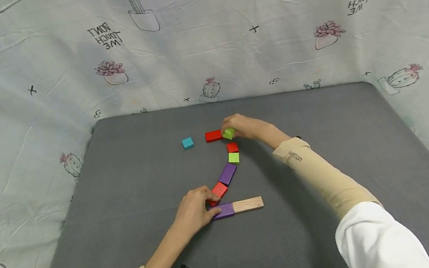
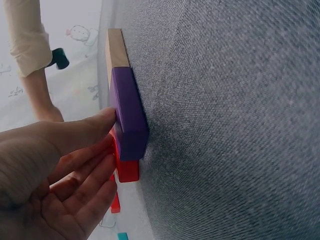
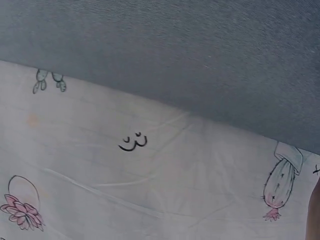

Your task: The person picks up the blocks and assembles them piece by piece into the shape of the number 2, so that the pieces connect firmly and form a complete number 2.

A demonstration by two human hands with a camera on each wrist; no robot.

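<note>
In the head view, my right hand pinches a small lime-green block at the right end of a red block. My left hand is at the near end of a curved line of blocks. Its thumb rests on a purple block, and its index finger touches a red block. In the left wrist view, the thumb lies against the purple block; the other fingers extend beside the red block. The right wrist view shows only a sliver of skin at its edge.
A plain wooden block adjoins the purple one. The curve continues with another purple block, a green block and a small red block. A blue block lies apart at left. Printed cloth hangs behind the grey table.
</note>
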